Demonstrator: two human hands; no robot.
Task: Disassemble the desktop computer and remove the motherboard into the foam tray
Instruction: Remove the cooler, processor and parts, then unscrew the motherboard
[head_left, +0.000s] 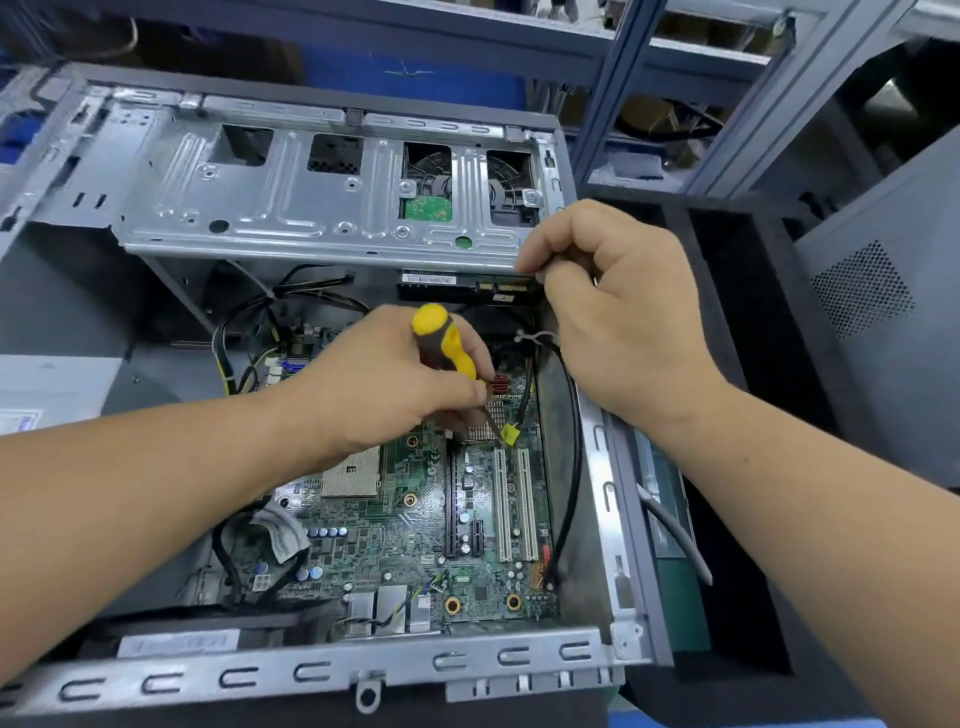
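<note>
Motherboard (415, 525) beneath screwdriver-gripping left hand (384, 384)

This is an electronics repair or teardown workshop. Grey metal shelving (675, 78) with cardboard boxes (654, 111) stands behind the bench, a removed case side panel (883, 291) leans at the right edge, and an opened desktop computer (322, 364) fills the worktop beside a black foam tray (748, 312).

No text was legible. White sticker on the black drive edge (429, 279), upper centre of frame: print blurred. Pale label on the dark unit along the lower-left case edge (178, 645): also unreadable.
</note>
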